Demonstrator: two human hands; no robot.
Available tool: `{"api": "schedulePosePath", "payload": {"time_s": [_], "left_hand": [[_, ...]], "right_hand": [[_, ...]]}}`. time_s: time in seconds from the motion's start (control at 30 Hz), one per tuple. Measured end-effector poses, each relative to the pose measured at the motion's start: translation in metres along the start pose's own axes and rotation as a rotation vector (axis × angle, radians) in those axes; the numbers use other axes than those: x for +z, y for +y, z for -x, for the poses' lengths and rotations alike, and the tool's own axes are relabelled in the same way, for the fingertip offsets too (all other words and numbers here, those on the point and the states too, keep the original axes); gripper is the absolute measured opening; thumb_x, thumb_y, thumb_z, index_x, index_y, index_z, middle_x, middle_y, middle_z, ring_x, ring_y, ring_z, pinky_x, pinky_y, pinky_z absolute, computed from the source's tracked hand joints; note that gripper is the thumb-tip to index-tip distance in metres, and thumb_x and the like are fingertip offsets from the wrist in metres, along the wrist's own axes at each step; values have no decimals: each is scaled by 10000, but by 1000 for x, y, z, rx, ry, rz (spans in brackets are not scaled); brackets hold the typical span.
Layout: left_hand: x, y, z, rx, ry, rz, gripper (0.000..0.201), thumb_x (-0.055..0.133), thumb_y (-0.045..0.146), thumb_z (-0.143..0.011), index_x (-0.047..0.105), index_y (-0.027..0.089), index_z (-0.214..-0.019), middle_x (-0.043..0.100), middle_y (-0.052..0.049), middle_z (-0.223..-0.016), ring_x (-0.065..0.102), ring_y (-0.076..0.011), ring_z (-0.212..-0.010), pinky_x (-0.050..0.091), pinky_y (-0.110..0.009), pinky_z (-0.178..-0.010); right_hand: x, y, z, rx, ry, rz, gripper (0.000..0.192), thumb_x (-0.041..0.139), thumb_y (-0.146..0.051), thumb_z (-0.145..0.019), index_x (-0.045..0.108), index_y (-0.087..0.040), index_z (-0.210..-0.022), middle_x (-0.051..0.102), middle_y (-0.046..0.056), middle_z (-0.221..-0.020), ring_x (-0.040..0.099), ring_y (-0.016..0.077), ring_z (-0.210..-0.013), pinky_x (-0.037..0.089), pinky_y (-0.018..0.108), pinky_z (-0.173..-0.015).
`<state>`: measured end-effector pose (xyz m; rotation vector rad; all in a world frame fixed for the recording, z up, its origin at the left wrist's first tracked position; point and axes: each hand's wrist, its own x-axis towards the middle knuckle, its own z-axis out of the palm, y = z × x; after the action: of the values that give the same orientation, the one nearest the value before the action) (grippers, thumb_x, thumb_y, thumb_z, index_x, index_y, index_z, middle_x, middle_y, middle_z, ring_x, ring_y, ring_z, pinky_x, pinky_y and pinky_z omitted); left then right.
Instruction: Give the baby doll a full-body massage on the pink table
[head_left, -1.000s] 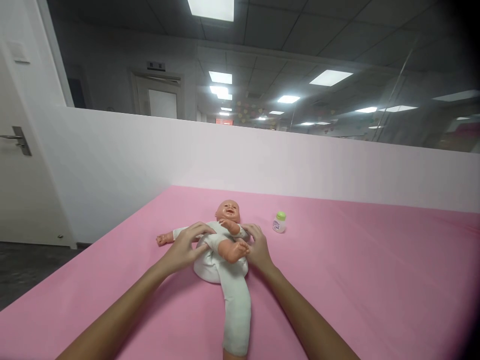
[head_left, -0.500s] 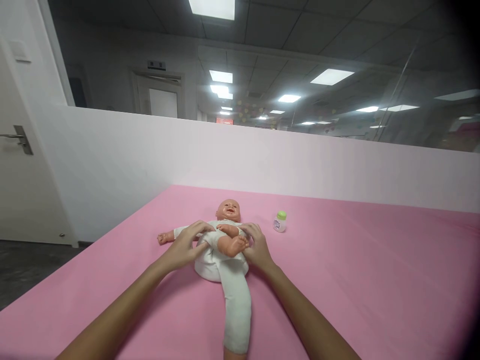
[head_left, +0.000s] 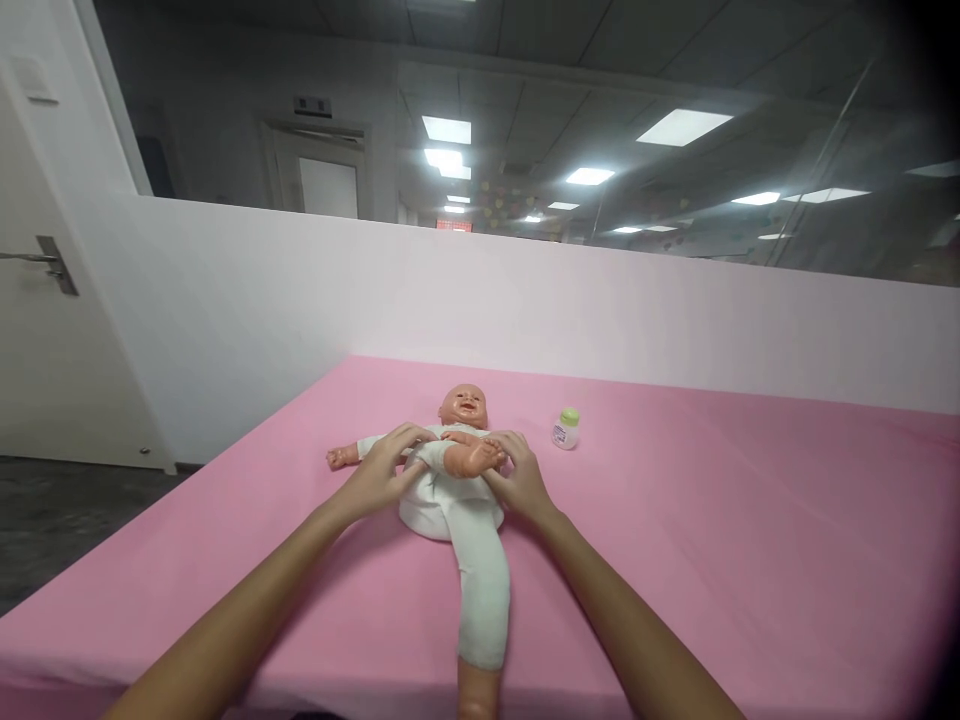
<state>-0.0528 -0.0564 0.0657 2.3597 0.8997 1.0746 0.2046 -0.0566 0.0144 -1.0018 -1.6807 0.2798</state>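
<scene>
A baby doll [head_left: 478, 545] in white clothes lies face up on a pink-covered table [head_left: 720, 560], its head at the far end. One leg is stretched straight toward me. The other leg is bent up and folded across the belly, its bare foot [head_left: 480, 458] pointing right. My left hand [head_left: 386, 470] is curled around the knee of the bent leg, thumb on the near side. At the foot's toes, my right hand [head_left: 517, 475] grips from the right side, partly hidden behind the foot. The doll's arm on the left lies stretched out on the cover.
A small clear bottle with a green cap [head_left: 567, 430] stands right of the doll's head. Behind the table runs a low white wall [head_left: 600, 310] with glass above it. On the left are a door [head_left: 52, 360] and the table's edge.
The bent leg's foot has shifted slightly farther up toward the doll's chest, with both hands staying on that leg. The camera view has tilted down a little.
</scene>
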Motion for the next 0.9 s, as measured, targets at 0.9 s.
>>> {"api": "schedulePosePath", "payload": {"time_s": [0.9], "left_hand": [[-15, 5, 1, 79, -200, -8, 176, 590, 242, -920, 680, 241, -1071, 671, -52, -1169, 622, -220, -1090, 507, -325, -944]], "right_hand": [[-5, 4, -4, 201, 151, -226, 272, 658, -430, -867, 671, -233, -1055, 727, 57, -1072, 653, 253, -999, 522, 413, -913]]}}
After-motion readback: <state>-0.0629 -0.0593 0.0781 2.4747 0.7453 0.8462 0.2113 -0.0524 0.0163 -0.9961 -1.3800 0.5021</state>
